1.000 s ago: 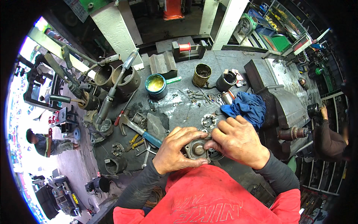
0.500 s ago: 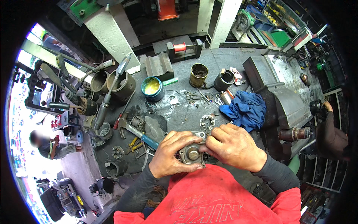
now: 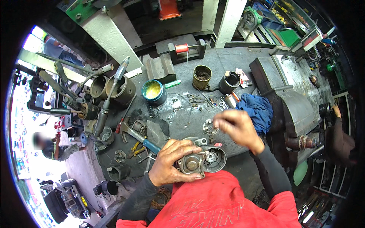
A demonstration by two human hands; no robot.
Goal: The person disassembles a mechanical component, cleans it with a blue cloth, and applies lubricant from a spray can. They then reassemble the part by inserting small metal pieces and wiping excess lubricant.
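My left hand (image 3: pixel 171 161) is wrapped round a grey cast-metal starter motor housing (image 3: pixel 193 164), close to my red shirt. Its squarish end with a round raised cap faces up. Beside that cap, the housing's open round end (image 3: pixel 216 159) shows a ringed hub inside. My right hand (image 3: pixel 240 129) is raised above and to the right of the housing, apart from it. Its fingers are curled together, and whatever they may hold is hidden. A slotted round metal part (image 3: pixel 210 127) lies on the bench just left of my right fingertips.
A hammer with a blue grip (image 3: pixel 152 146) and yellow-handled pliers (image 3: pixel 136 149) lie left of my left hand. Beyond stand a tub of yellow grease (image 3: pixel 154 93) and a rusty can (image 3: pixel 202 77). A blue rag (image 3: pixel 256 112) lies at right. Another person's hand (image 3: pixel 337 111) is at far right.
My right hand has let go of the housing and moved up and right, uncovering its open round end. My left hand still grips it, slightly further left.
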